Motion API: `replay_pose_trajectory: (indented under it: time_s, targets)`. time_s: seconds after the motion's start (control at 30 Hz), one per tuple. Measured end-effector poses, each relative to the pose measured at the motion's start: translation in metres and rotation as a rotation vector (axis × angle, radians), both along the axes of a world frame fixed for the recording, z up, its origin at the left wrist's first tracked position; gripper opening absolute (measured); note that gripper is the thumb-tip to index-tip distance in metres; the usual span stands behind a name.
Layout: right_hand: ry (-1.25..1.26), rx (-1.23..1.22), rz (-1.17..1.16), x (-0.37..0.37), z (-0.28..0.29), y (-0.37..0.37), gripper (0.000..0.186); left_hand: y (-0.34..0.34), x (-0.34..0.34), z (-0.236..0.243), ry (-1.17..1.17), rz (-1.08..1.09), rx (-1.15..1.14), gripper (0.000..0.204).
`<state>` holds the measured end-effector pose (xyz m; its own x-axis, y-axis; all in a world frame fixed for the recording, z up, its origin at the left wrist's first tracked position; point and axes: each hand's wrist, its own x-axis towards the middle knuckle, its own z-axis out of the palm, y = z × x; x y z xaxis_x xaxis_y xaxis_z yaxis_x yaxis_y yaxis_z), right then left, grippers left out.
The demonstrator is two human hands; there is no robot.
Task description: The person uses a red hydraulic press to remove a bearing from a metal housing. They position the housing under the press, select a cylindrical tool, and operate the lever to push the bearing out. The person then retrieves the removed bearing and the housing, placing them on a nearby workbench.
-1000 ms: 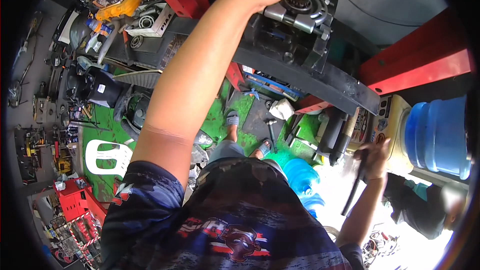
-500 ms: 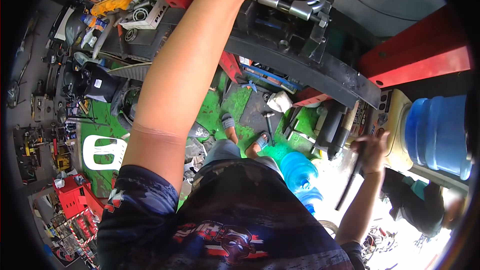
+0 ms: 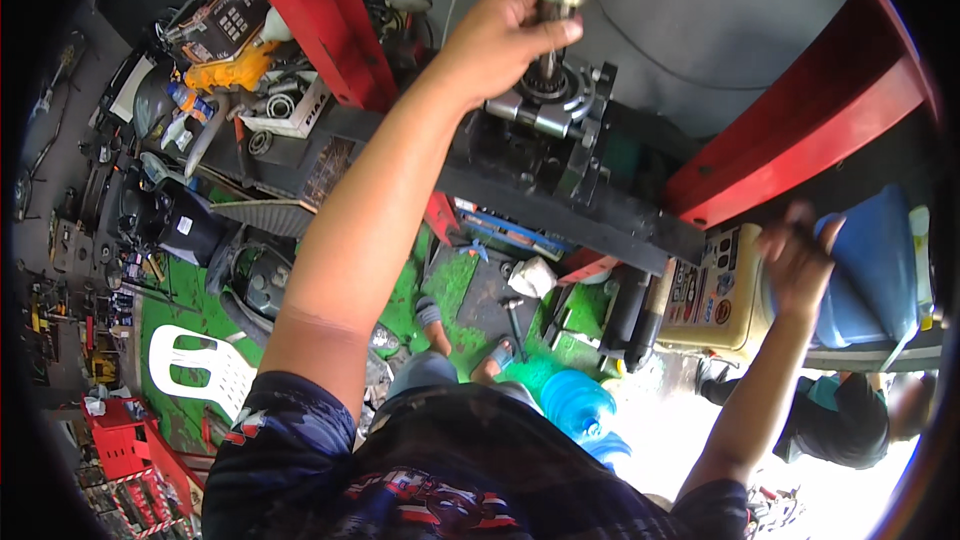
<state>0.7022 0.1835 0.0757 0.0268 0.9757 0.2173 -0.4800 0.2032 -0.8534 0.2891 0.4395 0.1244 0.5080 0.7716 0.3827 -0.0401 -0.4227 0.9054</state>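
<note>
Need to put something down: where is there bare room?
Bare green floor shows between left sandal and mat, and between chair and curved black part. Crowded: the bench, with bearings and a box, and the beam near the left hand.

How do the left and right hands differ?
The left hand is around the shaft; the right hand is out before the blue jug, its grip unclear. The left hand looks fairly sharp, the right hand's fingers blurred. Both are bare.
</note>
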Motion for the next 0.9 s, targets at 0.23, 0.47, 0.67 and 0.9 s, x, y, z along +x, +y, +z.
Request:
replay_pose_trajectory:
  time_s: [0.23, 0.47, 0.67, 0.9]
  targets:
    - [-0.098, -0.869, -0.237, -0.061, -0.167, -0.116, 0.096, -0.005, 0.003, 0.001, -0.045, -0.043, -0.038, 0.034]
    - [-0.067, -0.152, -0.320, -0.045, 0.030, -0.010, 0.073, -0.007, 0.000, 0.006, 0.014, -0.008, -0.049, 0.036]
    - [0.267, -0.437, -0.290, -0.041, -0.045, -0.050, 0.082, -0.004, -0.005, 0.002, -0.024, -0.038, -0.067, 0.034]
    - [-0.106, -0.720, -0.277, -0.048, -0.140, -0.112, 0.093, -0.007, 0.002, 0.004, -0.092, -0.092, -0.141, 0.035]
